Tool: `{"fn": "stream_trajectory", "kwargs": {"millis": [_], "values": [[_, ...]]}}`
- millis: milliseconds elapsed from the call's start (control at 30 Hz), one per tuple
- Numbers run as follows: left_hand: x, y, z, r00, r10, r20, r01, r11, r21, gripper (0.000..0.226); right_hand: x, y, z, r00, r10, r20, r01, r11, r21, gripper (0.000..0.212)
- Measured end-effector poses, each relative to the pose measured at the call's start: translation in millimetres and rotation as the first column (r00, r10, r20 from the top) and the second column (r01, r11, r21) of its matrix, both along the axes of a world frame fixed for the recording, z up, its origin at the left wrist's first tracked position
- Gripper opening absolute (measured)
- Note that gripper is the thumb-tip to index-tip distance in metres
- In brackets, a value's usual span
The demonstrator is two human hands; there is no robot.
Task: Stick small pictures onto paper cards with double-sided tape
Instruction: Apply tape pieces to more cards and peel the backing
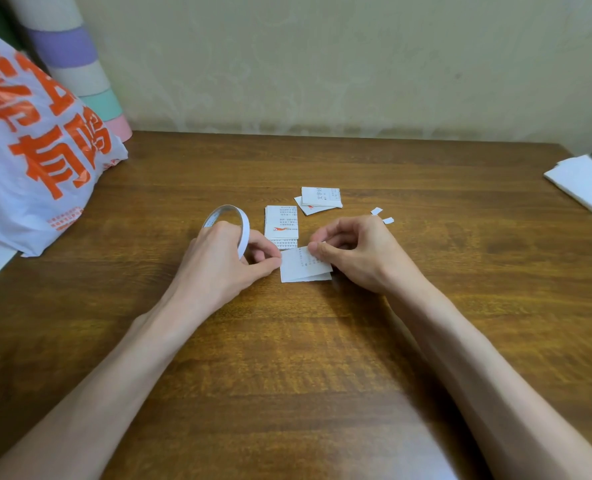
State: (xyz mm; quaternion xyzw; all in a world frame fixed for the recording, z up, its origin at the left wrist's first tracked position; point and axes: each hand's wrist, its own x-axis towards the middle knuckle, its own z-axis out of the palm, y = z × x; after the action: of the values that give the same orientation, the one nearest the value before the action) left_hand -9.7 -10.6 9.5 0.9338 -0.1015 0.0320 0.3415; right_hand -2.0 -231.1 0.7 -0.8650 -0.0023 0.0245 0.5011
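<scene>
— Where was the folded card?
— Flat on the desk, about midway between its left and right edges, with both hands on it.
— What was the left hand doing?
— Its fingers were curled around the tape roll, which stood upright above the knuckles, while the thumb tip touched the card's left edge.
— And the right hand?
— It pinched the card's upper right corner between thumb and forefinger. Possibly a bit of tape sat under that pinch, but the view was too blurred to tell.
— Other papers?
— A stack of printed cards lay just behind the folded one, toward the far edge. A second small pile sat farther back, and two white scraps lay near the right hand. A white plastic bag with orange print filled the far left corner, and a stack of white sheets lay at the right edge.
</scene>
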Motion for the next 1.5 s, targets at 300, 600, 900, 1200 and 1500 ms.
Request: {"fn": "stream_trajectory", "kwargs": {"millis": [300,600,900,1200,1500], "values": [[1.7,0.2,-1.0,0.999,0.009,-0.037,-0.009,1.000,-0.016,0.002,-0.3,0.8,-0.1,1.000,0.012,0.011,-0.011,1.000,-0.013,0.006],[2.6,0.1,-0.6,0.999,0.014,-0.050,-0.015,1.000,-0.014,0.003,0.2,1.3,-1.5,1.000,0.013,0.010,-0.013,1.000,-0.019,0.009],[1.2,-2.5,-0.2,0.998,0.012,-0.054,-0.011,1.000,0.017,0.014,-1.8,1.8,-2.1,0.999,0.019,0.038,-0.016,0.998,-0.063,0.008],[0.9,-6.9,-0.7,0.998,0.031,-0.056,-0.024,0.993,0.118,0.026,-8.2,7.7,-2.6,0.991,0.005,0.130,0.025,0.973,-0.229,0.017],[0.4,-6.6,-3.1,0.998,0.038,-0.042,-0.032,0.991,0.133,0.030,-14.1,16.7,0.9,0.990,-0.007,0.144,0.064,0.915,-0.398,0.038]]}}
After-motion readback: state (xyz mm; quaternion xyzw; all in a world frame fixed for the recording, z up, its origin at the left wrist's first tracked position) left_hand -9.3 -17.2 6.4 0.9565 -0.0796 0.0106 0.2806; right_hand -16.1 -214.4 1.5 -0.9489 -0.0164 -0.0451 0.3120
